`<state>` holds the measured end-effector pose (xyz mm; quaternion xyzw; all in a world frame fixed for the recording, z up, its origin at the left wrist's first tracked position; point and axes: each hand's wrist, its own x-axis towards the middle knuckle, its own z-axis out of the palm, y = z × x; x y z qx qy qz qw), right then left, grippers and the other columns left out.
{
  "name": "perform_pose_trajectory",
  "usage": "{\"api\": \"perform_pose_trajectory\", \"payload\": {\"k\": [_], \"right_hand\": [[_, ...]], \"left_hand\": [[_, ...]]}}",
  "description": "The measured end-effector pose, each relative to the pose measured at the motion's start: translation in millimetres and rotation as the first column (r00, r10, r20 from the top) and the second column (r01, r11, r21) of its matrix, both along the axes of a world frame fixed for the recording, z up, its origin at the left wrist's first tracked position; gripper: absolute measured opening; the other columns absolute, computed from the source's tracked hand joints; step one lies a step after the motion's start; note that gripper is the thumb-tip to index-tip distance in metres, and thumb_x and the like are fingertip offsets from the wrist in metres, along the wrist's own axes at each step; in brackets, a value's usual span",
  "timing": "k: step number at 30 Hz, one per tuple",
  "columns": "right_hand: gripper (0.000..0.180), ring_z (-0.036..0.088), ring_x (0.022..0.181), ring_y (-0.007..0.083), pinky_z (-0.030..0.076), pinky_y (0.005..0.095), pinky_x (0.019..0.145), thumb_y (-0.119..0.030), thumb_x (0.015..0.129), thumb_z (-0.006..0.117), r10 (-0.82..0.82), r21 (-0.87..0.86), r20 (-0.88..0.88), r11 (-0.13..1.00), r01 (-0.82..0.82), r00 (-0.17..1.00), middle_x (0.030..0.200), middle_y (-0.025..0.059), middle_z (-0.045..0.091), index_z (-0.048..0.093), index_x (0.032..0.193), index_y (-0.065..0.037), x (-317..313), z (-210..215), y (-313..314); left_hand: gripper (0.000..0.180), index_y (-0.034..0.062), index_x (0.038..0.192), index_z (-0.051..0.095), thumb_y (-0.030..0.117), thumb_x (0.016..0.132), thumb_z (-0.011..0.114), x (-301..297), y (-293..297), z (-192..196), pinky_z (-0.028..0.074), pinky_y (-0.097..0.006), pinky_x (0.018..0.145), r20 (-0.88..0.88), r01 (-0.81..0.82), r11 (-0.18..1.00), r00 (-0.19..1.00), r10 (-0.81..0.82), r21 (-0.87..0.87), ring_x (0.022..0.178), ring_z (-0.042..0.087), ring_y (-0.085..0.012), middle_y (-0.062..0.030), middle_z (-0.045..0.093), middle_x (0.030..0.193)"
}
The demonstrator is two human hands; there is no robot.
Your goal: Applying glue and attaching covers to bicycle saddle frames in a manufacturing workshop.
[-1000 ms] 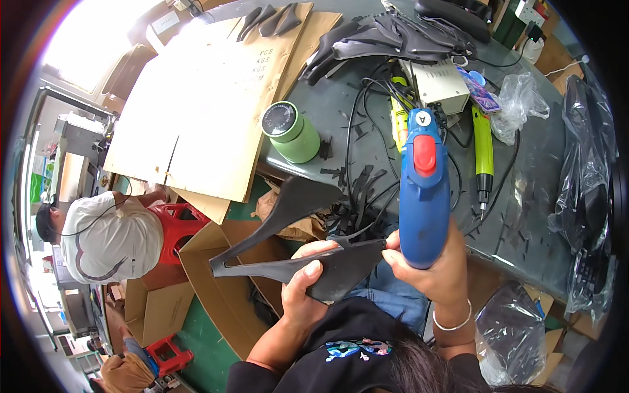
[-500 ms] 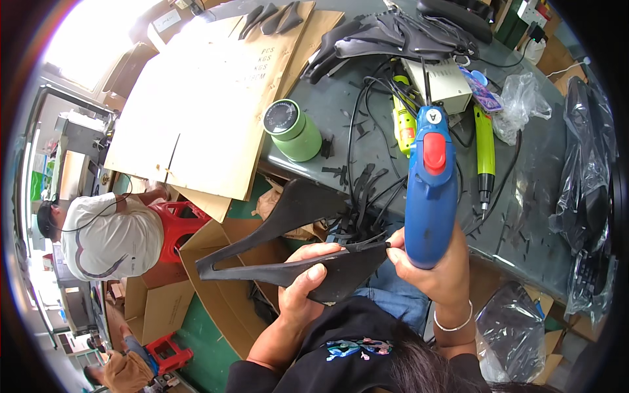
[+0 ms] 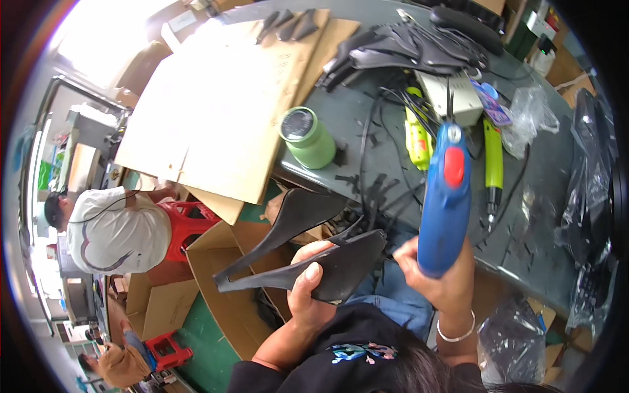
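Note:
My left hand [image 3: 308,288] grips a black, Y-shaped moulded shell [image 3: 298,245] whose narrow tip points left over an open cardboard box [image 3: 223,281]. My right hand [image 3: 436,278] is wrapped around the lower end of a blue electric hand tool with a red switch [image 3: 445,196]. The tool stands upright with its cord running up toward the table. Its working tip is hidden behind my hand, close to the right edge of the shell.
On the grey-green table [image 3: 524,216] stand a green lidded mug [image 3: 306,136], two yellow-green hand tools [image 3: 493,157], a white box [image 3: 452,98], black shells [image 3: 406,56], plastic bags [image 3: 534,114] and cardboard sheets [image 3: 216,111]. A person in white [image 3: 111,229] sits at the left by a red stool [image 3: 187,223].
The blue tool has shifted a little to the right and down with my right hand. The black shell has turned slightly in my left hand, its tip now lower left.

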<state>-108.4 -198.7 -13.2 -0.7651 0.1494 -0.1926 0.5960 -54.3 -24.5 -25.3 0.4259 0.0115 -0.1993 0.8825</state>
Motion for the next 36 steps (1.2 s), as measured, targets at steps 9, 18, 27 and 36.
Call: {"api": "perform_pose_trajectory", "payload": {"k": [9, 18, 27, 36], "right_hand": [[0.046, 0.06, 0.055, 0.0289, 0.047, 0.0347, 0.054, -0.016, 0.06, 0.078, 0.204, -0.352, -0.144, 0.904, -0.243, 0.968, 0.063, 0.012, 0.057, 0.047, 0.09, -0.001, -27, 2, 32], [0.047, 0.058, 0.059, 0.0295, 0.045, 0.036, 0.057, -0.02, 0.06, 0.078, 0.253, -0.388, -0.15, 0.874, -0.293, 0.956, 0.066, 0.0112, 0.057, 0.046, 0.091, -0.003, -24, 9, 34], [0.048, 0.056, 0.063, 0.0291, 0.044, 0.035, 0.064, -0.021, 0.059, 0.079, 0.285, -0.332, -0.2, 0.881, -0.338, 0.938, 0.072, 0.0104, 0.057, 0.047, 0.092, -0.004, -29, 5, 30], [0.061, 0.055, 0.054, 0.0279, 0.043, 0.0348, 0.056, -0.015, 0.048, 0.082, 0.291, -0.451, -0.187, 0.823, -0.345, 0.938, 0.061, 0.0087, 0.055, 0.047, 0.096, -0.002, -36, -10, 17]], "left_hand": [[0.043, 0.0035, 0.116, 0.043, 0.03, 0.082, 0.05, 17, -8, -9, 0.043, -0.041, 0.09, 0.331, -0.317, 0.92, 0.864, 0.38, -0.229, 0.102, 0.053, -0.028, -0.018, 0.053, 0.11], [0.043, 0.002, 0.115, 0.045, 0.029, 0.084, 0.053, 25, -5, -13, 0.042, -0.044, 0.093, 0.467, -0.245, 0.934, 0.814, 0.345, -0.262, 0.107, 0.053, -0.0332, -0.0242, 0.053, 0.115], [0.038, -0.0038, 0.109, 0.054, 0.021, 0.081, 0.061, 46, 21, -12, 0.044, -0.046, 0.092, 0.515, 0.025, 0.967, 0.85, 0.113, -0.255, 0.105, 0.056, -0.0373, -0.0271, 0.057, 0.11], [0.041, -0.0054, 0.102, 0.058, 0.022, 0.071, 0.055, 68, 45, 39, 0.046, -0.031, 0.082, 0.197, 0.032, 0.986, 0.978, -0.065, 0.165, 0.089, 0.059, -0.0231, -0.0152, 0.06, 0.097]]}}
